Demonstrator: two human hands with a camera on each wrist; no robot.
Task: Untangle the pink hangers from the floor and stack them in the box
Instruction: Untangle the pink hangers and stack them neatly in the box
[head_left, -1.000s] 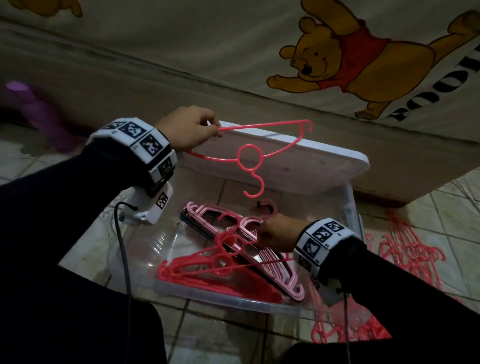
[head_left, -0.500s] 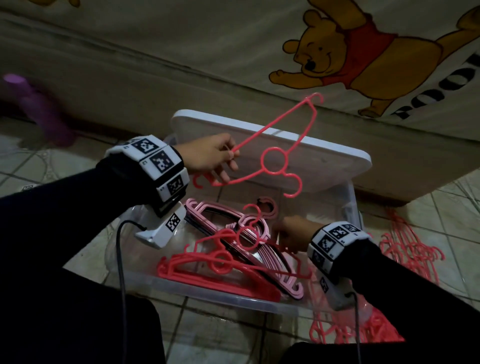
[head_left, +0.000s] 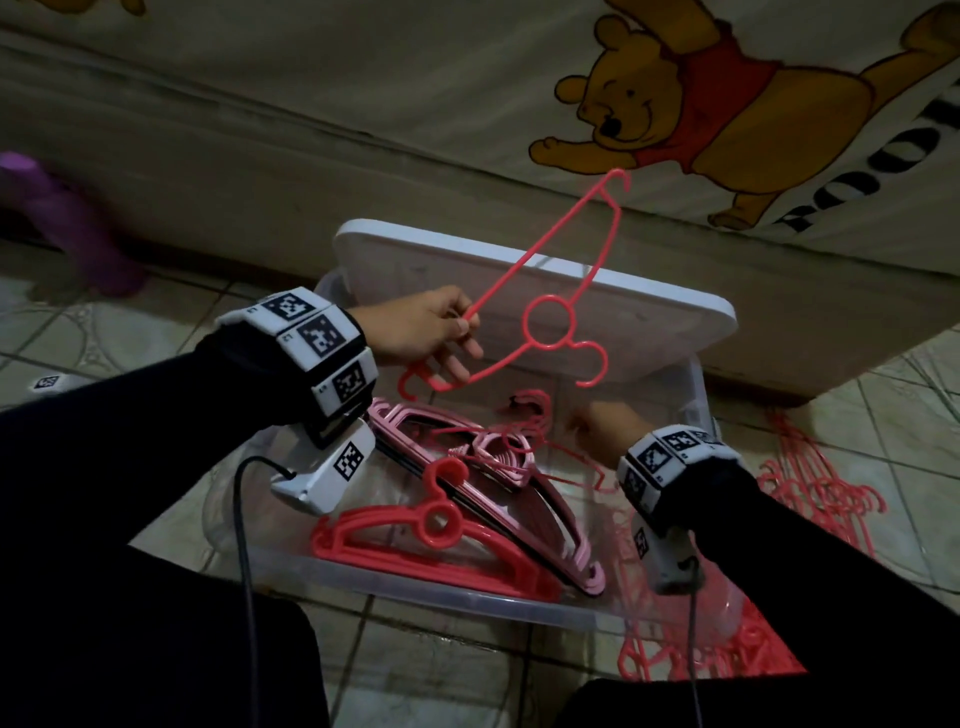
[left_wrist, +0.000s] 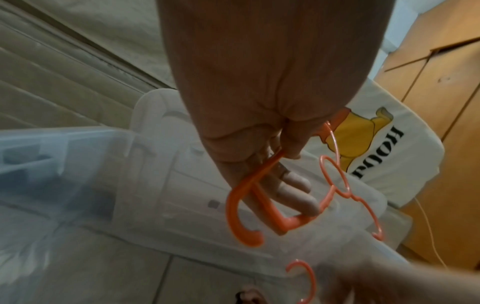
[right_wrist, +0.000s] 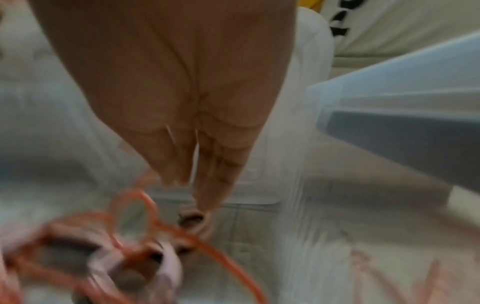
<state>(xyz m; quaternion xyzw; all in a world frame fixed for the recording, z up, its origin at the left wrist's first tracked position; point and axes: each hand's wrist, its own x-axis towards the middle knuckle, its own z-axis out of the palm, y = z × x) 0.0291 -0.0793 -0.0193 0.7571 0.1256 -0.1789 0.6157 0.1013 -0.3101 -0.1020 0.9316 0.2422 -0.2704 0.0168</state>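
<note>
1. the left hand (head_left: 421, 332) came down from above the lid (head_left: 675, 306) toward the box (head_left: 696, 395), keeping its pinch on the coral hanger (head_left: 550, 322).
2. that hanger swung from lying almost level to standing steeply tilted, one arm tip up against the printed sheet (head_left: 467, 78).
3. the right hand (head_left: 602, 431) slid rightward off the stacked hangers (head_left: 483, 499) inside the box.

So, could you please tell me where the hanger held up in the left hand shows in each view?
Head: the held hanger, centre, above the box.
Left wrist: the same hanger, lower centre, pinched by the left hand.
Right wrist: not visible.
Shared landmark: the white lid behind it.
</note>
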